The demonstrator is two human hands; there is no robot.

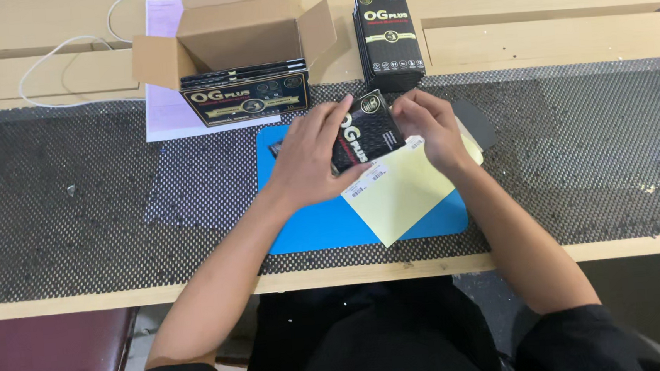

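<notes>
Both of my hands hold one flat black package [366,129] with gold and red print, tilted above a blue mat [325,224]. My left hand [309,160] wraps its left edge with the fingers lying over the front. My right hand [436,128] grips the right edge. Just under the package lies a pale yellow sheet [400,196] with small white barcode stickers along its upper edge.
An open cardboard box [236,56] with black packs inside stands at the back, on a white paper [166,115]. A stack of black packages [389,38] sits to its right. A black dotted mat [75,195] covers the wooden table. A white cable [65,49] lies back left.
</notes>
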